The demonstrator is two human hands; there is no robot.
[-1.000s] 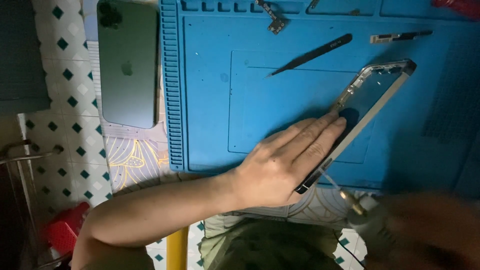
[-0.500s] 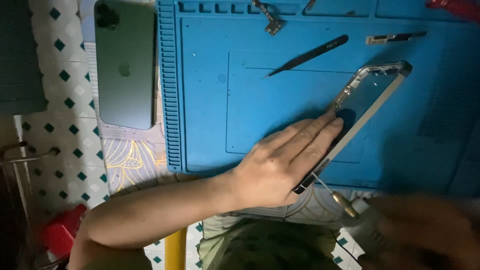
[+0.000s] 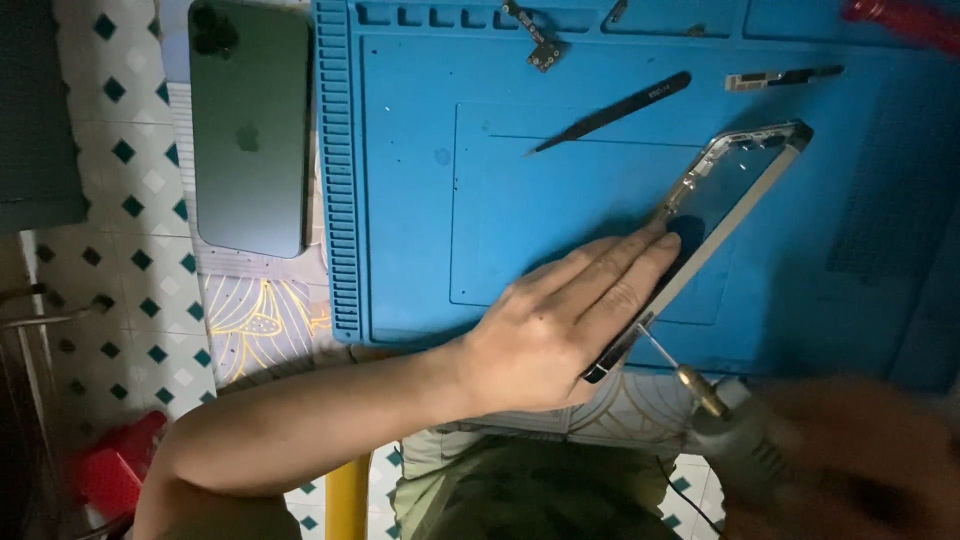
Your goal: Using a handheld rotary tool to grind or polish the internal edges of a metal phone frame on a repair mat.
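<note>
Tablecloth with green diamonds and a gold leaf print covers the table [image 3: 150, 300] at the left, and a dark green smartphone [image 3: 250, 130] lies face down there, at about ten o'clock from the left hand. To its right lies a blue silicone repair mat [image 3: 440, 120]; along its top edge sit a small flex-cable part [image 3: 535, 38], black tweezers [image 3: 612, 110] and a thin metal strip [image 3: 785, 77], with something red [image 3: 905, 20] at the top right corner.

The left hand [image 3: 560, 335] lies flat, fingers straight and together, pressing down the near end of an empty phone frame [image 3: 715, 215] that runs diagonally toward two o'clock on the mat. The hand grips nothing; it only pins the frame.

At five o'clock from that hand, the right hand [image 3: 850, 465] is blurred but seems closed round a small rotary tool [image 3: 725, 420], whose thin bit meets the frame's near edge just beside the left fingers.

The risk appears to be a slip: if the bit skids off the narrow metal edge, it could nick the fingertips or gouge the frame, and uneven downward pressure could let the frame pivot on the mat.
</note>
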